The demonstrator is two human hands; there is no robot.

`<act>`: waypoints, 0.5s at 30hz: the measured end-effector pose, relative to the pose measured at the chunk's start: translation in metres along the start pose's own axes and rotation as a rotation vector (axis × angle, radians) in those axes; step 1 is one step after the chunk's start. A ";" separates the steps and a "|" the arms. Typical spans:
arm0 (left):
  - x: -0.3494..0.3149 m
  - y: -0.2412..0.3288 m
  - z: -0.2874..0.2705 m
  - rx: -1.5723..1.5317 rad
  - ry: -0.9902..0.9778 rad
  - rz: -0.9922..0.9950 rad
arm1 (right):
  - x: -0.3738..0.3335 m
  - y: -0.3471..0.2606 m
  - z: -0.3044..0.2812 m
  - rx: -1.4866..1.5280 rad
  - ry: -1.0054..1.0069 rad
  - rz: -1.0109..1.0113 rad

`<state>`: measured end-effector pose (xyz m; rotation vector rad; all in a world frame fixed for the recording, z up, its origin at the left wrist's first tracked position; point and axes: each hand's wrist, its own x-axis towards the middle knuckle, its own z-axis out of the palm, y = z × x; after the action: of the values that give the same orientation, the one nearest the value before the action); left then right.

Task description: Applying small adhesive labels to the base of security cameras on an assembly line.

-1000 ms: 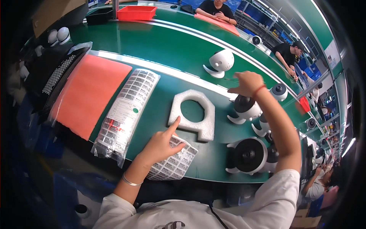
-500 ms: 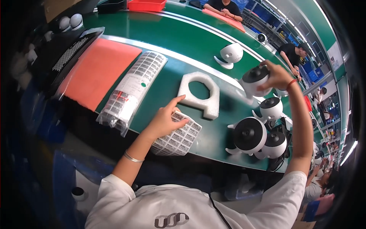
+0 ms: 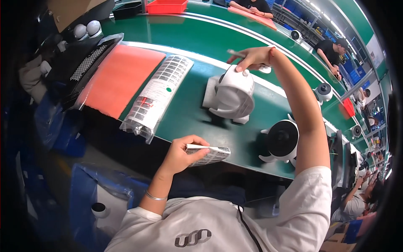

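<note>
My left hand (image 3: 179,156) pinches a folded sheet of printed labels (image 3: 212,156) between thumb and fingers, just off the table's near edge. From above, my right hand (image 3: 255,58) grips a white rounded camera (image 3: 236,88), which is tipped over with its black face out of sight. The camera is at the white foam block (image 3: 209,93) and covers most of it; whether it rests fully in the cutout I cannot tell. A thin grey piece (image 3: 236,53) juts out by my right fingers; its kind is unclear. Another white camera with a black round face (image 3: 282,138) stands right, near my forearm.
A bagged roll of label sheets (image 3: 157,94) and a pink mat (image 3: 121,77) lie on the green table at the left. Beyond runs a green conveyor (image 3: 201,31) with more cameras (image 3: 323,91). A red tray (image 3: 167,6) sits at the far side; other people work beyond.
My right hand has brought the camera leftward from the group at the right to the foam block and tipped it. My left hand has drawn the label sheet away from the foam, now seen nearly edge-on.
</note>
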<state>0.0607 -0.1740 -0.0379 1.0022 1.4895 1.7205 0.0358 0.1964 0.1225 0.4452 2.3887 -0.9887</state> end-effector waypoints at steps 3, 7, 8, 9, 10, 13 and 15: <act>0.007 0.000 0.002 0.071 0.082 0.311 | -0.016 0.010 0.000 -0.148 0.259 -0.085; 0.012 0.020 0.015 -0.090 0.176 0.196 | -0.082 -0.020 0.055 -0.446 0.800 -0.213; 0.016 0.022 0.016 -0.077 0.196 0.230 | -0.098 -0.020 0.073 -0.374 0.808 -0.365; 0.017 0.022 0.017 -0.062 0.221 0.254 | -0.118 -0.031 0.095 -0.285 0.690 -0.528; 0.021 0.023 0.020 -0.038 0.238 0.303 | -0.128 -0.031 0.120 -0.222 0.640 -0.563; 0.028 0.028 0.027 -0.098 0.253 0.310 | -0.148 -0.035 0.182 -0.361 0.724 -0.649; 0.029 0.029 0.029 -0.085 0.243 0.329 | -0.151 -0.033 0.200 -0.387 0.791 -0.602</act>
<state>0.0716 -0.1394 -0.0034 1.0698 1.4425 2.1868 0.2096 0.0131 0.1062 -0.0759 3.4648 -0.5832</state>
